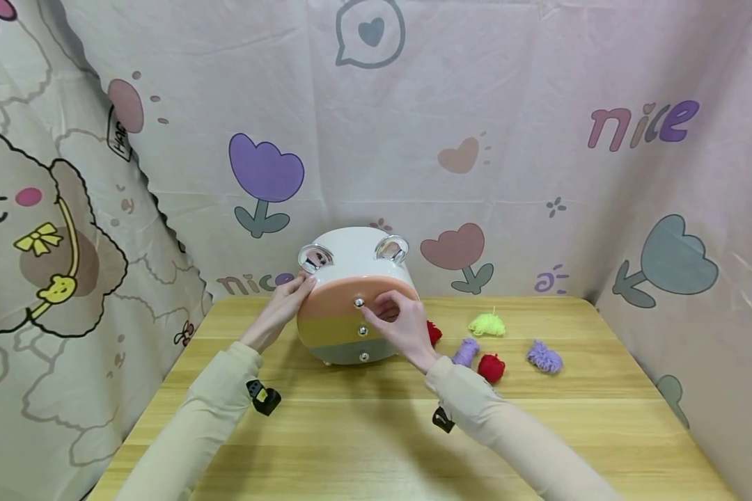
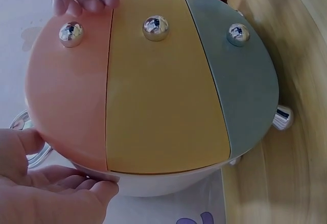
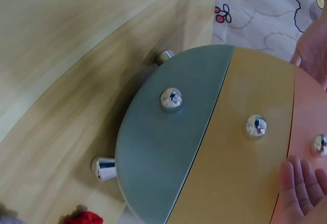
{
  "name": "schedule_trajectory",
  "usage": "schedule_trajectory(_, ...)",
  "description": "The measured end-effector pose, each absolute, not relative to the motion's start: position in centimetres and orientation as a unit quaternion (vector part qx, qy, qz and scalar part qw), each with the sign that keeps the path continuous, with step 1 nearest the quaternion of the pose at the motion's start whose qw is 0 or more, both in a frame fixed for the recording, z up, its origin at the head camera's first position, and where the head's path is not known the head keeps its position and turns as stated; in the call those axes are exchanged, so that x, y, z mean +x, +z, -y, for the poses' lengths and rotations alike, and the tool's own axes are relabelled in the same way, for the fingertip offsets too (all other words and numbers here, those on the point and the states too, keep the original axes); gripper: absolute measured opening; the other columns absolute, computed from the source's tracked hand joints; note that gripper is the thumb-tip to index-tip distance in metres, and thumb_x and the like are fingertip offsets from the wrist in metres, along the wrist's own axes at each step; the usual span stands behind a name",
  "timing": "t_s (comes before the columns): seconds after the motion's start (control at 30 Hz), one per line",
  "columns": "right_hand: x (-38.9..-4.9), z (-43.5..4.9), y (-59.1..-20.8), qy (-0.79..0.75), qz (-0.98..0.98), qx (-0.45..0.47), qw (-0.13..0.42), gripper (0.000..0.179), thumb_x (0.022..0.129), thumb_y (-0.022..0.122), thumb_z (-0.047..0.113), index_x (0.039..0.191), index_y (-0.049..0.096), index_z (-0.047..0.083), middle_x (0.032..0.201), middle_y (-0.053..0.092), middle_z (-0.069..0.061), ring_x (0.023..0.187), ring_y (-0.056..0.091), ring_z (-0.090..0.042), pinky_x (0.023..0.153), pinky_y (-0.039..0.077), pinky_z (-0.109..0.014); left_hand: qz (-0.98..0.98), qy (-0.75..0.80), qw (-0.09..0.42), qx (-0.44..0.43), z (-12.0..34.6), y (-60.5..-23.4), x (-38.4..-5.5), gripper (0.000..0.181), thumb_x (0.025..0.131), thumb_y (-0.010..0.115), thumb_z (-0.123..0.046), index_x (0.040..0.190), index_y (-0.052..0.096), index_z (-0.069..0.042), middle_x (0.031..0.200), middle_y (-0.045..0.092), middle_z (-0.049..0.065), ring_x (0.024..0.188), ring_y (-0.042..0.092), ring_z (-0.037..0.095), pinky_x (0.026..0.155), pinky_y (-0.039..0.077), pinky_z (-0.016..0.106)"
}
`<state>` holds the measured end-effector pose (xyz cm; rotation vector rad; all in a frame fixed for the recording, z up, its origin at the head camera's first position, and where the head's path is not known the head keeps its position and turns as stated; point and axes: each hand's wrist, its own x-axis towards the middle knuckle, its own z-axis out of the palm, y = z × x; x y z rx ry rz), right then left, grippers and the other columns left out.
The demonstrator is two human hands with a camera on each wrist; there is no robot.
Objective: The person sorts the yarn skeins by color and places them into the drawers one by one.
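Observation:
A rounded small drawer cabinet [image 1: 326,306] with a white body stands on the table. Its front has pink, yellow and grey-green drawers, each with a shiny round knob. At the cabinet's upper left edge, my left hand [image 2: 56,188] holds the side, thumb near the clear ear-shaped ring [image 1: 316,258]. My right hand [image 1: 404,325] is in front of the pink drawer [image 2: 71,96], close to its top knob [image 2: 71,33]. A small gap shows between these fingers and the knob in the left wrist view. The right fingers [image 3: 301,183] look loosely extended and hold nothing.
Right of the cabinet lie several small yarn bundles: yellow-green [image 1: 487,323], purple [image 1: 544,357] and red [image 1: 491,368]. Short silver legs [image 3: 104,168] support the cabinet on the wooden table [image 1: 351,445]. A printed cloth [image 1: 363,139] hangs behind it.

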<state>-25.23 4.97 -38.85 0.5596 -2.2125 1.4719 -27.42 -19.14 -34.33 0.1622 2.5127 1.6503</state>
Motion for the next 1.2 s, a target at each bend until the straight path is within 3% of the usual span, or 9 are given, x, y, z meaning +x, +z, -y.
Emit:
schedule_trajectory(0.57,-25.8,-3.0,-38.7,0.526,0.791,0.187,0.252,0.019,0.083,0.083,0.017,0.085,0.072,0.002,0.079,0.077,-0.012,0.069,0.075,-0.022,0.064,0.06,-0.019,-0.858,0.511,0.029,0.046,19.1,-33.9,-26.6,0.066,0.108,0.042,-0.042,0.157,0.026,0.0,0.166,0.02,0.016,0.156,0.018,0.037,0.129,0.019,0.048)
schedule_trajectory(1.2,-25.8,-2.3,-38.6,0.525,0.788,0.179,0.266,0.017,0.081,0.082,0.013,0.082,0.07,0.001,0.078,0.076,-0.014,0.068,0.074,-0.024,0.063,0.061,-0.021,-0.849,0.523,0.048,0.055,19.1,-33.8,-26.5,0.067,0.108,0.041,-0.039,0.156,0.023,0.003,0.167,0.014,0.018,0.156,0.014,0.038,0.129,0.018,0.05)
